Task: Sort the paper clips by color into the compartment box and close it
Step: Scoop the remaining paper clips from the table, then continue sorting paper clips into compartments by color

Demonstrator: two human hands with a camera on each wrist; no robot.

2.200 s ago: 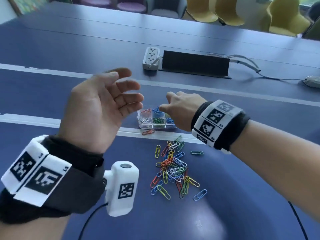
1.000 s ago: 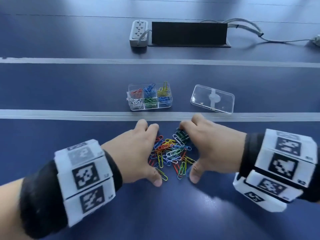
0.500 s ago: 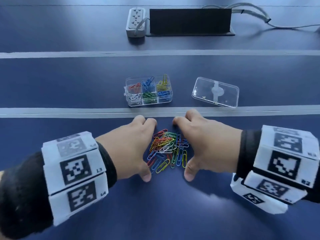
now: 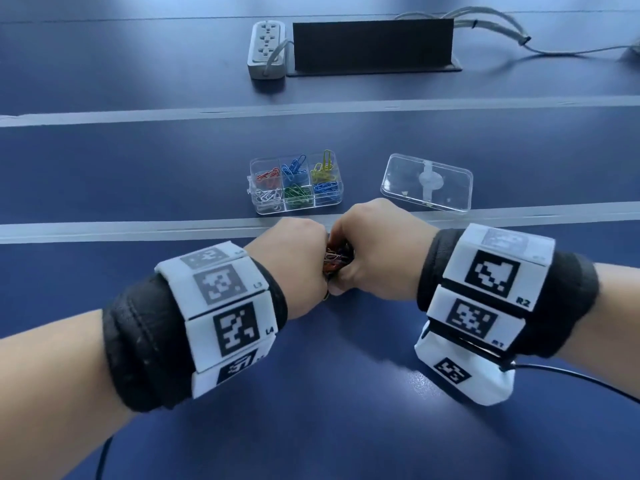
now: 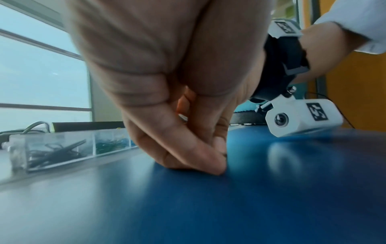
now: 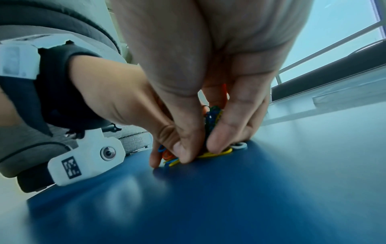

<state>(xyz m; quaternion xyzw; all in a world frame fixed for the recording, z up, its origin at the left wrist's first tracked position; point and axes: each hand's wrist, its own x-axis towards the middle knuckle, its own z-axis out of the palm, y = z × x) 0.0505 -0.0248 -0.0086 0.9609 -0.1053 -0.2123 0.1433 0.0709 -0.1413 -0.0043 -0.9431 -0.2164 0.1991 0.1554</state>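
A small heap of mixed-colour paper clips (image 4: 336,259) lies on the blue table, squeezed between my two hands. My left hand (image 4: 294,261) and right hand (image 4: 377,249) press against each other with fingers curled round the heap. In the right wrist view, the thumb and fingers of my right hand (image 6: 208,132) pinch the paper clips (image 6: 213,118) against the table. My left hand (image 5: 188,132) hides the clips in its own view. Just beyond the hands stands the clear compartment box (image 4: 298,209), open, holding sorted clips. Its clear lid (image 4: 450,188) lies to the right of it.
A white power strip (image 4: 266,50) and a black stand (image 4: 372,46) sit at the far side, with cables (image 4: 519,39) trailing right. A grey strip (image 4: 138,230) crosses the table between the hands and the box.
Both hands have swept inward from either side of the spread clips and now meet, bunching the clips into a tight heap between the curled fingers.
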